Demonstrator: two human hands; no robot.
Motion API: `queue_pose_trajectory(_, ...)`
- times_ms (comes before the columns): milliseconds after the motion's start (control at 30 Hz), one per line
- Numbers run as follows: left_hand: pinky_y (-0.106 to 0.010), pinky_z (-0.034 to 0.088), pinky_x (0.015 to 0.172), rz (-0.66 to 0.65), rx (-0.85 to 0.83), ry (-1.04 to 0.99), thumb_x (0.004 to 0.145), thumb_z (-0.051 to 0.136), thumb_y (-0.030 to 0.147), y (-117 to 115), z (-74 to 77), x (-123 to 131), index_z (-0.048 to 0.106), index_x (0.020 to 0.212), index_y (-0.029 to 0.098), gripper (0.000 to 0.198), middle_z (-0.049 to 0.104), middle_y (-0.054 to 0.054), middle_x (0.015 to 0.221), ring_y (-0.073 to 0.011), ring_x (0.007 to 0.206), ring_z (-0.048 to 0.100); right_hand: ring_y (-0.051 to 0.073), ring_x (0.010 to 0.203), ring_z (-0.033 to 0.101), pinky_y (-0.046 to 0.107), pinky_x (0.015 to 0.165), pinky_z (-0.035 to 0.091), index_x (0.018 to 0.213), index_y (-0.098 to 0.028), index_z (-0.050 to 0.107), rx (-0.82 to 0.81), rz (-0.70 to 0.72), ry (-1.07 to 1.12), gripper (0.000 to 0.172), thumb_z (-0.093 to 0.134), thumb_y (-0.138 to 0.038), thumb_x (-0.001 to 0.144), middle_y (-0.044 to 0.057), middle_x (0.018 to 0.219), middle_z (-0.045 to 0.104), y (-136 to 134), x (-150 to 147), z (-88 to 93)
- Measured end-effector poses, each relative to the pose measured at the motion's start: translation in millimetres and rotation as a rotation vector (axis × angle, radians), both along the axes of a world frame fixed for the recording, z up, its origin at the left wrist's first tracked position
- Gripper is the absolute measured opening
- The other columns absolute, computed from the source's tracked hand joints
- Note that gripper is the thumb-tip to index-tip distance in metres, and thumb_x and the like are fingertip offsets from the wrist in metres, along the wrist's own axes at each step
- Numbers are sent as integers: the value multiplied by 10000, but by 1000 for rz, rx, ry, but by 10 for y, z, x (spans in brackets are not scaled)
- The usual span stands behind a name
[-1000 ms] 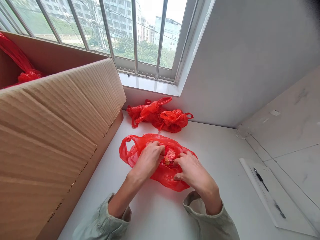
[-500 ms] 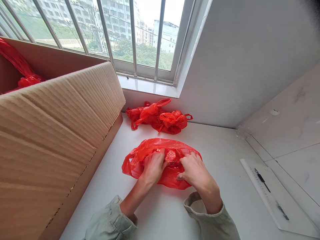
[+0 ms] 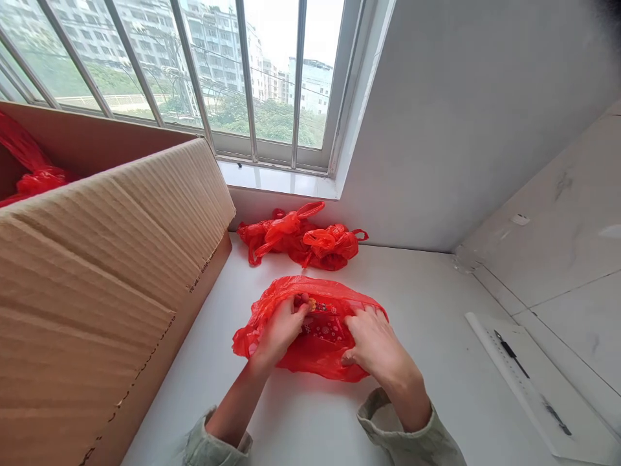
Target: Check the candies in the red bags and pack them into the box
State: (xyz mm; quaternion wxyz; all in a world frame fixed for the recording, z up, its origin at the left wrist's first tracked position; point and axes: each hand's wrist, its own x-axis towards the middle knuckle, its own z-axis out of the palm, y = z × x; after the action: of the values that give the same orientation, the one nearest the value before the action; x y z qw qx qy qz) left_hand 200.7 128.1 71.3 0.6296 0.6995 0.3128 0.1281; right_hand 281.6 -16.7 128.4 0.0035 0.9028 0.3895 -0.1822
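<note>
A thin red plastic bag (image 3: 315, 362) lies mouth up on the white table, its sides spread apart. Inside it, red printed packaging (image 3: 330, 330) with pale flower-like patterns shows, along with a strip of yellow and dark print. My left hand (image 3: 281, 327) reaches into the bag's left half, its thumb and fingers closed around something small and dark red that I cannot make out. At the right side, my right hand (image 3: 378, 343) has its fingertips inside the bag against its wall. Its thumb stands apart from the fingers, and the fingertips are partly hidden by the film.
Several knotted red plastic bags (image 3: 310, 239) lie against the wall below the barred window (image 3: 272, 84). A large cardboard box (image 3: 111, 259) stands at the left, with a red bag (image 3: 39, 178) inside. On the right lie a white sheet (image 3: 528, 388) and a black pen (image 3: 512, 353).
My left hand has shifted left inside the bag. The round gold-patterned item between the hands is out of sight, and flower-patterned packaging shows instead. My right hand stays at the bag's right side.
</note>
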Motion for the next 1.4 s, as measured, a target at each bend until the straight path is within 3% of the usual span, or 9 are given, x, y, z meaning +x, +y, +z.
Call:
queue_pose_trajectory(233,-249,424,636,-138,-177,-90,762,634,347,21,90,-84,530,814,205,184,582,19,795,-150,710,552,294,991,579,352,844,398,819,-158,670,86,32,-18,144,726,-281,769,108,1028,678,-47,69,-78)
queue_pose_trajectory(400,-235,384,636,-298,-252,-140,728,672,272,51,104,-123,512,770,195,183,578,44,734,-127,670,501,181,738,571,276,655,352,731,-192,565,314,10,93,255,675,-401,827,22,785,666,-61,160,-40)
queue_pose_trajectory(567,-224,345,614,-364,-261,-157,660,700,208,52,95,-111,460,706,198,244,547,60,659,-128,671,503,150,657,533,262,625,332,649,-199,524,467,-43,180,335,545,-430,891,4,697,637,-19,196,-82)
queue_pose_trajectory(767,-273,431,719,-292,-245,-141,726,708,261,18,163,-139,485,745,210,230,630,40,751,-178,788,604,158,666,525,271,642,350,701,-211,526,616,-157,260,244,540,-395,860,-11,713,626,32,255,-195)
queue_pose_trajectory(867,-331,466,769,-177,-216,-84,745,720,373,12,116,-118,571,823,209,235,672,7,804,-234,858,637,162,672,519,273,653,364,688,-211,509,640,-161,286,242,552,-396,838,-16,699,602,43,263,-199)
queue_pose_trajectory(967,-361,472,802,-143,-245,-57,695,760,408,22,39,-96,573,928,216,355,696,-7,793,-253,847,660,166,684,527,273,664,387,680,-213,498,661,-155,307,236,572,-391,815,-16,699,593,48,261,-190)
queue_pose_trajectory(1100,-351,458,792,-151,-310,-21,633,809,401,21,60,-110,563,1036,200,513,693,3,714,-248,800,666,187,741,613,275,686,436,845,-220,556,688,-217,406,175,598,-383,799,6,795,675,50,264,-195)
queue_pose_trajectory(1233,-333,470,761,-228,-401,-129,627,798,291,-26,169,-129,562,1092,202,529,691,10,775,-220,763,657,197,771,671,278,703,476,1077,-214,571,746,-225,540,312,590,-383,816,15,833,728,62,275,-205)
queue_pose_trajectory(1400,-349,496,813,-347,-403,-201,668,777,213,-19,191,-130,535,1213,269,599,698,15,834,-228,839,664,201,805,680,280,713,502,1086,-187,631,822,-144,646,312,582,-340,818,31,869,744,66,293,-175)
